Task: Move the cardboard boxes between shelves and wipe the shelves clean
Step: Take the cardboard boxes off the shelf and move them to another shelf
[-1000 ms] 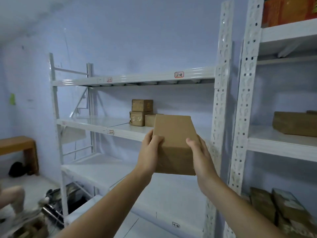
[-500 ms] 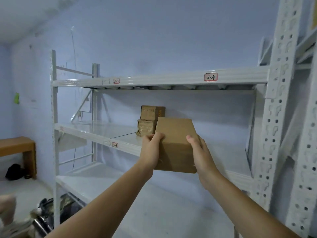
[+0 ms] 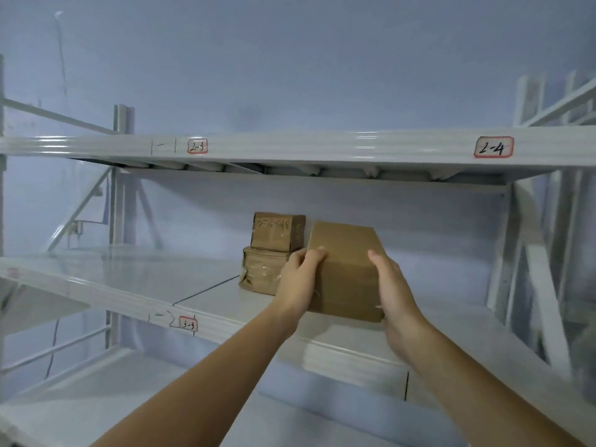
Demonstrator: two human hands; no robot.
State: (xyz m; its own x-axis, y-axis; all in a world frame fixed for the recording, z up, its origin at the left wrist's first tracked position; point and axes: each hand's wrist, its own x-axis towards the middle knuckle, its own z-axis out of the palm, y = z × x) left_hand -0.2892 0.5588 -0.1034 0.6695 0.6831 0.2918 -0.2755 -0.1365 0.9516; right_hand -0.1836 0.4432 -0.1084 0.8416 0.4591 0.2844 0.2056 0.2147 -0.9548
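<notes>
Carried nearer, the cardboard box (image 3: 346,272) (plain brown) seemingly reaches the shelf (image 3: 129,285); left hand (image 3: 298,279) and right hand (image 3: 392,285) fingers (image 3: 317,253) curl round its sides.

**Blue wall behind a white steel rack**

From my feed, the pale blue wall (image 3: 290,59) fills everything above and behind the white metal rack (image 3: 322,150). The light is soft and even, with faint glints along the rack's top beam. That beam carries two red-bordered labels, "2-3" (image 3: 197,146) toward its left and "2-4" (image 3: 493,147) toward its right. One level down on the rack, a third label reads "3-3" (image 3: 188,324). Diagonal braces (image 3: 80,211) cross the rack's left end.
</notes>
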